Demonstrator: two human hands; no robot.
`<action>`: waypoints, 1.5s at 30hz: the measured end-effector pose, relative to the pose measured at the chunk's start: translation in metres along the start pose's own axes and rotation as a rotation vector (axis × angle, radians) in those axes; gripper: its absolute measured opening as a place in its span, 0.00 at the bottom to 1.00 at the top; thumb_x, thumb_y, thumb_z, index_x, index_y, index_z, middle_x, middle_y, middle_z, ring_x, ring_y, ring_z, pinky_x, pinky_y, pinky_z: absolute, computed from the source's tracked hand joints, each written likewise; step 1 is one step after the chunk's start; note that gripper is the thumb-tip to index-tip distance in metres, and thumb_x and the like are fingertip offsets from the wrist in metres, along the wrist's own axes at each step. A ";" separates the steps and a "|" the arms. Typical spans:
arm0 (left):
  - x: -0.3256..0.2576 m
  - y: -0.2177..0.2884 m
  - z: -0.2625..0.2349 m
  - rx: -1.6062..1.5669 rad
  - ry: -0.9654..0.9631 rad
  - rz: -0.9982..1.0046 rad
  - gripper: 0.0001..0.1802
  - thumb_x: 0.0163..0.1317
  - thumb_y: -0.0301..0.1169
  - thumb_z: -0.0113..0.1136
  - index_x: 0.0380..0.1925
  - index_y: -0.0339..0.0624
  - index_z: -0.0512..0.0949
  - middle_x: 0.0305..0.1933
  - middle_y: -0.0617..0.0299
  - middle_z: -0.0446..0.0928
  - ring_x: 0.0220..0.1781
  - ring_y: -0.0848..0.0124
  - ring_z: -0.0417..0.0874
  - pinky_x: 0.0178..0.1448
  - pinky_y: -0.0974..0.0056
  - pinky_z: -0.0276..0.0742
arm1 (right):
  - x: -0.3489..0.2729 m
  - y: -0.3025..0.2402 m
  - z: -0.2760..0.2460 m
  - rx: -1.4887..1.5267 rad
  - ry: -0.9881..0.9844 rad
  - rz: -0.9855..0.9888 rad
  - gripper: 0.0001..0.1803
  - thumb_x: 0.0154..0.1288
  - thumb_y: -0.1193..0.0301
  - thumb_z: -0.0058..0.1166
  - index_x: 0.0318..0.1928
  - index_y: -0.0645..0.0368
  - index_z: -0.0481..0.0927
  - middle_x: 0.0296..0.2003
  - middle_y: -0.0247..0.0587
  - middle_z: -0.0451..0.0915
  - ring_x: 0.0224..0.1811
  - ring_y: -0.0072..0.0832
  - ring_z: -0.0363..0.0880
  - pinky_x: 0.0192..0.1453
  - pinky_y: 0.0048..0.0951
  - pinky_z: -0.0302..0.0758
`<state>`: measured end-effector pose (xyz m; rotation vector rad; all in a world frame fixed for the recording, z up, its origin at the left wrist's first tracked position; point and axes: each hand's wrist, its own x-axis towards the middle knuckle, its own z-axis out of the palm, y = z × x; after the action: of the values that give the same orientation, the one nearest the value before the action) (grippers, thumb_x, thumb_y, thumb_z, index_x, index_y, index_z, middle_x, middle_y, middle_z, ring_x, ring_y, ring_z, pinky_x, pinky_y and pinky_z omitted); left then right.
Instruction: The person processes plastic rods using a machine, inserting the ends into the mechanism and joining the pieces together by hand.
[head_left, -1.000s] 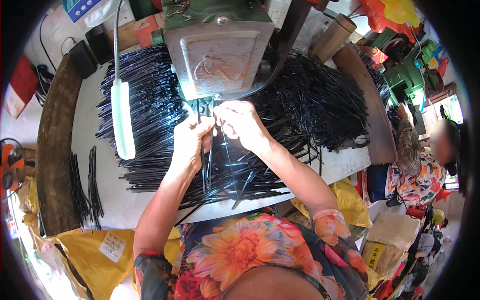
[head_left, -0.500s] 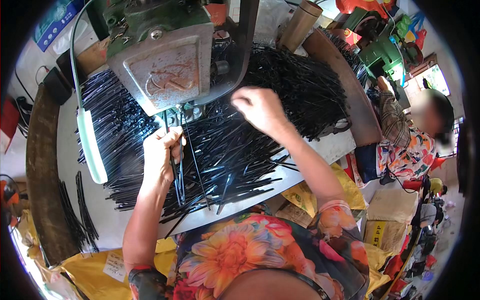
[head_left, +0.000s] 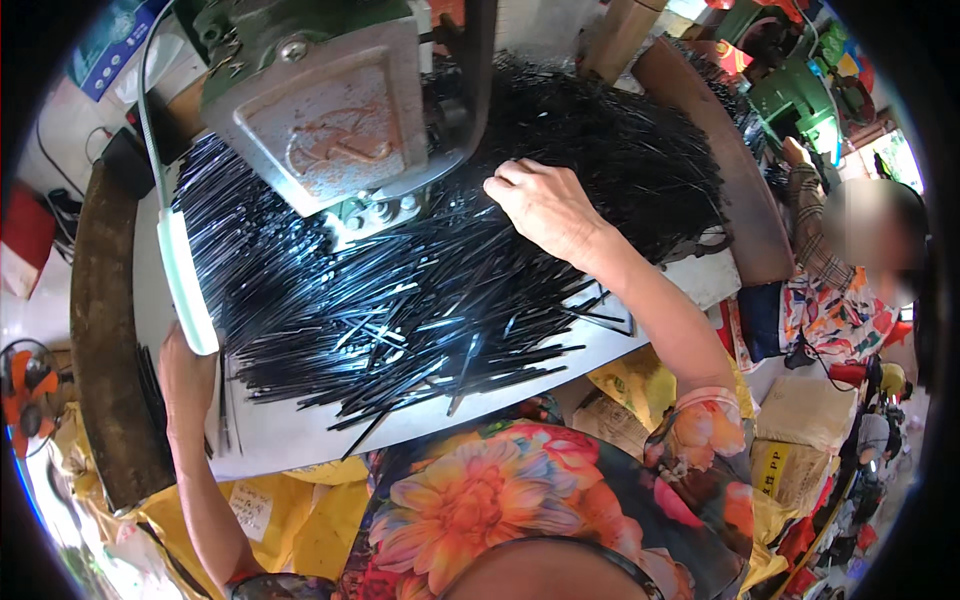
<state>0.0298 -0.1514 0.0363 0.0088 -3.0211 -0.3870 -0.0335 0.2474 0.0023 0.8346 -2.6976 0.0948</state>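
While one lamp (head_left: 184,282) hangs near left hand (head_left: 187,372), right hand (head_left: 550,210) curled over uncountable strips (head_left: 420,312), both grips unclear

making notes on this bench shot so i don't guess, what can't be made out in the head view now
Head view:
- Left hand: the white lamp covers some fingers; grip unclear.
- Right hand: its own back hides the palm and anything in it.
- Black strips: partly hidden behind the machine housing.
- Brown cylinder: cut off by the top edge.
- Paper label: writing too small.
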 end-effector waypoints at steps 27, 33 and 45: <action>0.026 0.113 0.088 -0.345 0.031 0.503 0.02 0.50 0.23 0.52 0.26 0.39 0.70 0.25 0.56 0.65 0.28 0.59 0.69 0.32 0.61 0.66 | -0.001 -0.004 -0.035 0.272 0.070 0.230 0.05 0.54 0.72 0.46 0.31 0.58 0.74 0.29 0.44 0.75 0.28 0.40 0.76 0.32 0.36 0.74; 0.015 0.121 0.081 -0.341 0.118 0.504 0.07 0.48 0.20 0.54 0.30 0.38 0.72 0.26 0.56 0.66 0.28 0.62 0.70 0.31 0.64 0.67 | 0.008 -0.042 -0.014 0.452 -0.195 -0.017 0.06 0.54 0.69 0.49 0.29 0.57 0.77 0.28 0.39 0.74 0.29 0.35 0.75 0.34 0.31 0.71; -0.033 0.127 0.085 -0.416 0.041 0.489 0.18 0.43 0.15 0.51 0.38 0.37 0.74 0.39 0.51 0.69 0.40 0.59 0.70 0.44 0.62 0.68 | 0.020 -0.051 0.000 0.399 -0.283 -0.076 0.08 0.52 0.68 0.49 0.32 0.57 0.77 0.27 0.43 0.74 0.29 0.41 0.74 0.35 0.37 0.70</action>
<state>0.0558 -0.0062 -0.0170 -0.7187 -2.7069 -0.9227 -0.0207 0.1948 0.0075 1.1379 -2.9541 0.5513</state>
